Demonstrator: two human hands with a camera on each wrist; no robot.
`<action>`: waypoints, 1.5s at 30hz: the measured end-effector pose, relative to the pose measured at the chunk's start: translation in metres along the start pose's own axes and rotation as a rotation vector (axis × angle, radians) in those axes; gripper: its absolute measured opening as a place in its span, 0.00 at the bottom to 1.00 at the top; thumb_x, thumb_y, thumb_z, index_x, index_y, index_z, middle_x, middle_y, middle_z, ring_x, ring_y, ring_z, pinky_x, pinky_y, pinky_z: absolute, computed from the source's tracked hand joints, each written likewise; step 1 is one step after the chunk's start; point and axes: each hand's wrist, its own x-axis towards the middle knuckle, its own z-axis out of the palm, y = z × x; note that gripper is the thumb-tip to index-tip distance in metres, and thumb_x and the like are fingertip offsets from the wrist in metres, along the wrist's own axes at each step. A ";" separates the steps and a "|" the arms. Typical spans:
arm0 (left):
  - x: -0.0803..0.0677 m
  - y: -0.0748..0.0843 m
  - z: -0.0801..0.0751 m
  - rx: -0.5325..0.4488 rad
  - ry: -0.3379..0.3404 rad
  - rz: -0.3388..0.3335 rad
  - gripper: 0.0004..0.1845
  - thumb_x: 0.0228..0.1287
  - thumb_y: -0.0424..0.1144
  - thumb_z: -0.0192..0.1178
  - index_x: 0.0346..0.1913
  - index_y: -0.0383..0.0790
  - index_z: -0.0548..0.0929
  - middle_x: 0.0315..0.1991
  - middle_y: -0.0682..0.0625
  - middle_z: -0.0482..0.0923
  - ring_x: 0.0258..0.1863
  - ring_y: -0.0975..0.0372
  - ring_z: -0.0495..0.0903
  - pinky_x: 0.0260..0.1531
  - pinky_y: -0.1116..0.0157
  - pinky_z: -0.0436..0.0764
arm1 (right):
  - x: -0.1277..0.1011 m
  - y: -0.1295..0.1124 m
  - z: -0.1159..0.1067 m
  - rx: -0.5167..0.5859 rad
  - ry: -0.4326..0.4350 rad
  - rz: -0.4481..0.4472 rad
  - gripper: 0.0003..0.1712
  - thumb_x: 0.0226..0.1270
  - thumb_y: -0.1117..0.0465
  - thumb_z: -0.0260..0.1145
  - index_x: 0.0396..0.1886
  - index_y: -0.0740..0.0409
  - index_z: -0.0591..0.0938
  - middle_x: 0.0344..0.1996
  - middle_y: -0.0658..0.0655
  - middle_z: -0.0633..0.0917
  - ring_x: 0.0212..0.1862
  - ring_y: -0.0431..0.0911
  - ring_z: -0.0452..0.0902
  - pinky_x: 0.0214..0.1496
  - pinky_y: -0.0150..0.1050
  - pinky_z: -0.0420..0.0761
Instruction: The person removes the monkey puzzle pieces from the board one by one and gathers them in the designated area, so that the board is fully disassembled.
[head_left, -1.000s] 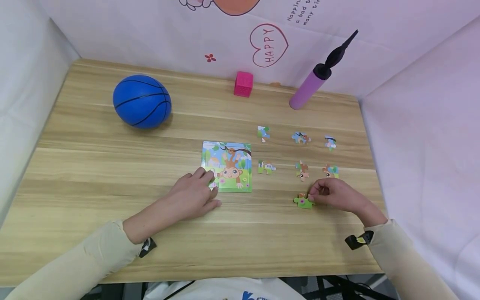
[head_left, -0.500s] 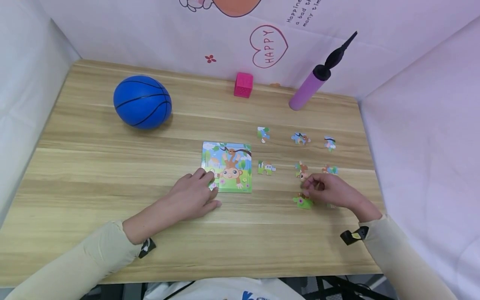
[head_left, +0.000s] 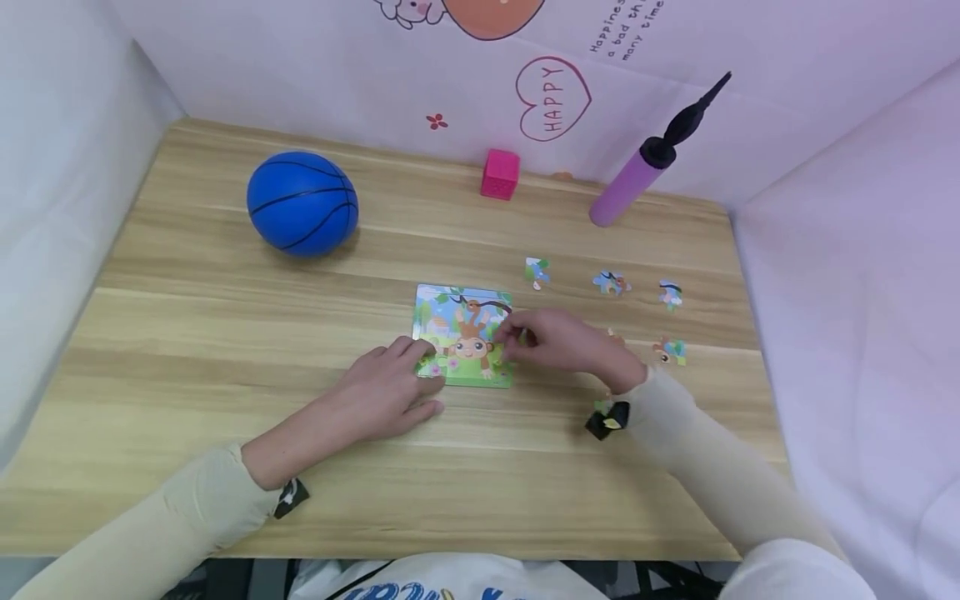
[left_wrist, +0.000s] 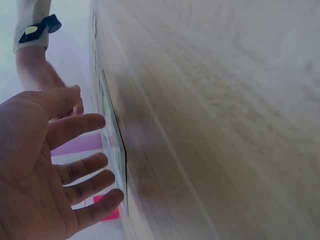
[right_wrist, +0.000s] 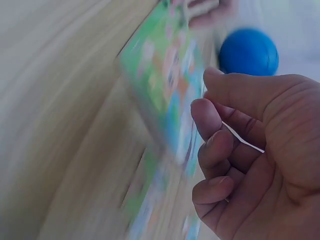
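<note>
A square picture puzzle board (head_left: 465,367) with a cartoon monkey on it lies flat on the wooden table. My left hand (head_left: 386,387) rests at its lower left corner, fingers extended over the edge; in the left wrist view the fingers (left_wrist: 90,185) are spread beside the board. Loosely curled, my right hand (head_left: 562,340) is at the board's right edge. Thumb and index finger show a small gap in the right wrist view, with nothing visible between them, and the board (right_wrist: 162,75) lies beyond, blurred. Some puzzle pieces are hidden beneath the right hand and sleeve.
Several loose puzzle pieces (head_left: 611,283) lie right of the board, among them a monkey-face piece (head_left: 667,350). Behind stand a blue ball (head_left: 302,204), a pink cube (head_left: 500,175) and a purple hand pump (head_left: 626,187) near the cloth back wall.
My right hand has moved left from the loose pieces to the board's right edge. The left hand stays at the board's corner. The head view has shifted slightly.
</note>
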 end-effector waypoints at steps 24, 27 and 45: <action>-0.013 -0.011 -0.014 0.039 -0.131 -0.051 0.20 0.74 0.60 0.55 0.59 0.59 0.87 0.73 0.37 0.64 0.68 0.47 0.64 0.61 0.44 0.70 | 0.069 -0.043 0.037 -0.104 -0.065 -0.082 0.18 0.69 0.59 0.71 0.54 0.64 0.83 0.35 0.51 0.80 0.34 0.42 0.73 0.41 0.35 0.76; -0.012 -0.011 -0.014 0.045 -0.119 -0.051 0.20 0.74 0.61 0.55 0.59 0.59 0.87 0.72 0.38 0.65 0.68 0.47 0.65 0.60 0.45 0.70 | 0.070 -0.044 0.039 -0.085 -0.036 -0.073 0.16 0.69 0.59 0.71 0.51 0.63 0.82 0.33 0.51 0.80 0.33 0.42 0.73 0.40 0.35 0.76; -0.008 -0.009 -0.014 0.007 -0.125 -0.062 0.20 0.74 0.60 0.56 0.57 0.57 0.88 0.71 0.38 0.67 0.67 0.47 0.65 0.62 0.45 0.69 | -0.015 -0.002 -0.004 0.214 0.183 0.000 0.06 0.71 0.62 0.70 0.43 0.56 0.82 0.35 0.52 0.82 0.33 0.48 0.73 0.33 0.37 0.73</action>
